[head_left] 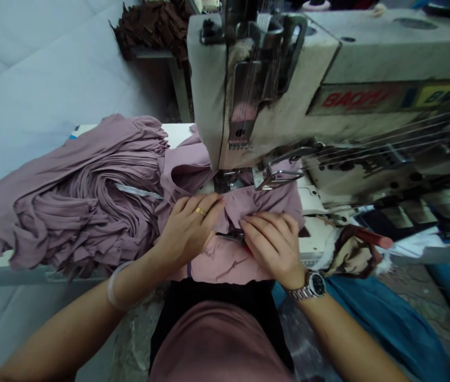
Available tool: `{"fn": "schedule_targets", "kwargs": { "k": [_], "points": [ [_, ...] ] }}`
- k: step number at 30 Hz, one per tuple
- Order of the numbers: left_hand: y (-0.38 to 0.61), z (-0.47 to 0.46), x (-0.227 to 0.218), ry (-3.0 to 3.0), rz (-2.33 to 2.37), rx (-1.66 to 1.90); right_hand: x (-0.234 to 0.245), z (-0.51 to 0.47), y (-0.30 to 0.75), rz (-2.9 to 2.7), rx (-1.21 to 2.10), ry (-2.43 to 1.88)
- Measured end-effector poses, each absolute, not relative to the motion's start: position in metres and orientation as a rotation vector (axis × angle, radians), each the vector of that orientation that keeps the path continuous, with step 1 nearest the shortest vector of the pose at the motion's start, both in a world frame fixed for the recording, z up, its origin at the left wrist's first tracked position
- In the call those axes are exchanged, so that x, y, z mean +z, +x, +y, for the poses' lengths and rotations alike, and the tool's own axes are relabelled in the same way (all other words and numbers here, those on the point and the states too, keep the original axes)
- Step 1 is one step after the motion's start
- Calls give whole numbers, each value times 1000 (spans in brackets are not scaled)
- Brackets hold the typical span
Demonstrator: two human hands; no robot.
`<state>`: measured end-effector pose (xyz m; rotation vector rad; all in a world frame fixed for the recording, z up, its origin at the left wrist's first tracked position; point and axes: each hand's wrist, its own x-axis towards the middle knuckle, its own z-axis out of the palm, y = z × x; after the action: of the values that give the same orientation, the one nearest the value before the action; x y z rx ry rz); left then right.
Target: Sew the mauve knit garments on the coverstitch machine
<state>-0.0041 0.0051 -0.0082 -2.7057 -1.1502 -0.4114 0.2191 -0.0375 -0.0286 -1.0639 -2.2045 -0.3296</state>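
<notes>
Black scissors (227, 236) point left (under right hand (273, 249)).

This is a garment sewing workshop. Directly ahead of the left hand (189, 231) and right hand (273, 246), a scuffed cream industrial sewing machine (273, 106) with a red-lettered badge and taut threads stands on a white work table (10, 275). Left of the hands lies a large heap of mauve jersey cloth (77, 196), and farther ahead a pile of dark brown fabric scraps (153, 32) sits on a stand. Right of the right hand, blue cloth (388, 329) lies beside a speckled stone floor (427, 281).
</notes>
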Motion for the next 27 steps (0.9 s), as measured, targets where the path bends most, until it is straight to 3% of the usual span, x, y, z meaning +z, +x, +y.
{"fn": "schedule_targets", "kwargs": {
  "k": [27],
  "points": [
    [-3, 2, -4, -2688, -1171, -399, -11, -10, 205, -2445, -415, -1097]
  ]
}}
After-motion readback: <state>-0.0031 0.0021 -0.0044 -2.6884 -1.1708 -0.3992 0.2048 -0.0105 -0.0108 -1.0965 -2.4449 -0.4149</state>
